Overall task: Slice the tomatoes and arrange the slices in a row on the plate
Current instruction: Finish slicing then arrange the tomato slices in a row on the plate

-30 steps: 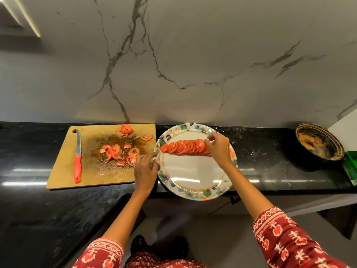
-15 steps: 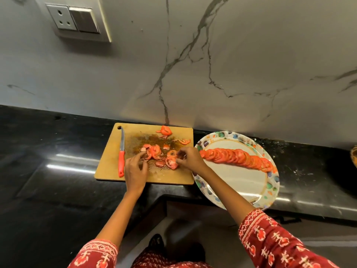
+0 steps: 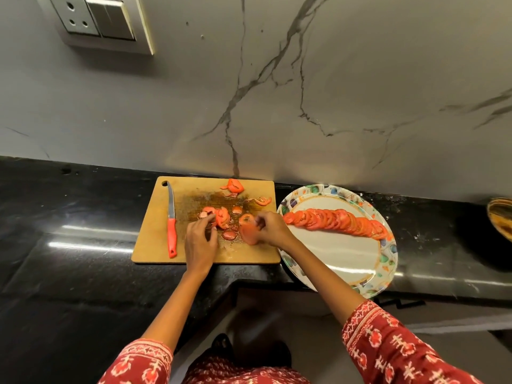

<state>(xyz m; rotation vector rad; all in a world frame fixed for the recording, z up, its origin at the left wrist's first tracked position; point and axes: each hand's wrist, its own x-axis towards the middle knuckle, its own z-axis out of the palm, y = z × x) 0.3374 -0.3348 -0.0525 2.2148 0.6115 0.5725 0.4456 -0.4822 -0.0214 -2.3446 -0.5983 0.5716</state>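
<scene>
A wooden cutting board lies on the black counter, with several loose tomato slices and end scraps on it. My right hand pinches one tomato slice just above the board's right part. My left hand has its fingertips on the slices near the board's middle. To the right sits a patterned plate holding a curved row of overlapping tomato slices. A red-handled knife lies on the board's left side.
The plate overhangs the counter's front edge a little. A round dark dish sits at the far right. A switch and socket panel is on the marbled wall. Bare black counter stretches to the left.
Both hands left the plate and went to the cutting board. My right hand has picked up a slice; my left hand now touches the slice pile.
</scene>
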